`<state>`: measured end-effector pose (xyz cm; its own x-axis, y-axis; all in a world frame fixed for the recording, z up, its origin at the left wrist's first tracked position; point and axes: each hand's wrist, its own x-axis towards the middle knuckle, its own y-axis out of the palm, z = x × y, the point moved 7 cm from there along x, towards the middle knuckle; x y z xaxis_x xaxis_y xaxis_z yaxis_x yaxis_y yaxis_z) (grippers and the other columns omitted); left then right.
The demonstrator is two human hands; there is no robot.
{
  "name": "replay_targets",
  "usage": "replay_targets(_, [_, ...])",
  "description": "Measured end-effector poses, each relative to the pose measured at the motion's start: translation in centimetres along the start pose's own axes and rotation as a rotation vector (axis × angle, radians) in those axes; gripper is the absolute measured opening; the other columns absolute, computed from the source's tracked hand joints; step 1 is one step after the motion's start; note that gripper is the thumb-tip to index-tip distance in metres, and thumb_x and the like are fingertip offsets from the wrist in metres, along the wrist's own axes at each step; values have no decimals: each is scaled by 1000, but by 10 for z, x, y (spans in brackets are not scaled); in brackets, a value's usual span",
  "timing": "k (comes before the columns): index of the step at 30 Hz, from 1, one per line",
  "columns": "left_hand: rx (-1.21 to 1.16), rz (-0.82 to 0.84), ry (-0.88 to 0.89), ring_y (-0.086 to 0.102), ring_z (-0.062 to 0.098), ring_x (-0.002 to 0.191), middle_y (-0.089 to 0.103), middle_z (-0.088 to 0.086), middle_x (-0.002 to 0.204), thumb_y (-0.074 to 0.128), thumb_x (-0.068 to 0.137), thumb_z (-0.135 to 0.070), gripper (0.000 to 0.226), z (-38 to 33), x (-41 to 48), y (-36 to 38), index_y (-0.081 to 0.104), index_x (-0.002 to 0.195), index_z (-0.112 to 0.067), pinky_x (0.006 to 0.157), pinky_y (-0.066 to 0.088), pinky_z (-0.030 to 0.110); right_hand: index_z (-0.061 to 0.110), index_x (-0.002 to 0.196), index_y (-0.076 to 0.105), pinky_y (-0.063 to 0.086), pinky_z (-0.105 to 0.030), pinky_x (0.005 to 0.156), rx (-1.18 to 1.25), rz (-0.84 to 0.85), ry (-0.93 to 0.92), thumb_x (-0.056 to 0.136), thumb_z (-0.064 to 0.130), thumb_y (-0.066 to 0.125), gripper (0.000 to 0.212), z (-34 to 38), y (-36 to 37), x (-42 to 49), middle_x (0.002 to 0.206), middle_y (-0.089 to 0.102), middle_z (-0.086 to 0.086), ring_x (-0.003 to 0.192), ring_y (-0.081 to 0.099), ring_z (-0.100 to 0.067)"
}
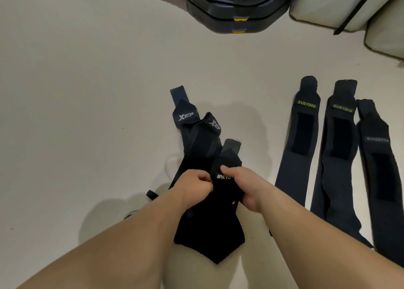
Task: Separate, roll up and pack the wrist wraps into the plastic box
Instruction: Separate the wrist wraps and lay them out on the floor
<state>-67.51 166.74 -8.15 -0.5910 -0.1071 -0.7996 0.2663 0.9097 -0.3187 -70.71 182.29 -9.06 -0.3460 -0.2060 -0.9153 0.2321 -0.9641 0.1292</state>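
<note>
Grip status: your left grip and right grip both pinch the black fabric wrist wrap atop the tangle of dark wraps on the pale floor. Step: separating. Next, likely: pull it clear.

XTEP stands on two tangled wraps; XUEYING on two flat wraps.

Gym-like room: stacked weight plates, white cushions.
</note>
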Motion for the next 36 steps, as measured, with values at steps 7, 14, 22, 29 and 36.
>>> replay_targets(7, [203,-184,130,67,13,86,70,-8,90,68,89,-36,4,-22,0,-16,68,91,-32,83,59,39,2,119,72,61,-45,82,222,-23,42,104,24,61,30,6,-5,-12,102,78,-18,88,75,-35])
replay_targets(14, [2,-126,23,63,17,106,62,-8,107,80,81,-47,68,-26,-19,-21,48,137,-24,90,48,31,-2,119,70,61,-52,90,337,-96,-65,96,14,58,30,27,-19,-46,102,79,-21,91,76,-41])
replay_targets(22, [-354,-84,-64,70,20,81,80,10,91,46,105,-55,61,-50,-53,-25,77,95,-3,73,53,32,1,131,65,61,-40,78,269,-126,-171,106,18,62,30,31,-27,-98,113,80,-16,103,79,-31])
replay_targets(29, [-466,44,100,78,22,90,81,4,103,64,101,-48,35,-110,-115,-34,74,115,-18,71,63,34,6,133,64,61,-46,86,196,-70,-258,112,24,51,31,64,3,-177,120,78,-18,111,75,-35])
replay_targets(36, [-451,126,304,78,24,106,82,3,111,60,107,-23,18,-162,-196,-57,72,121,-24,94,62,46,11,131,67,62,-47,95,-19,-105,-395,111,25,54,28,97,8,-273,116,80,-13,108,78,-31])
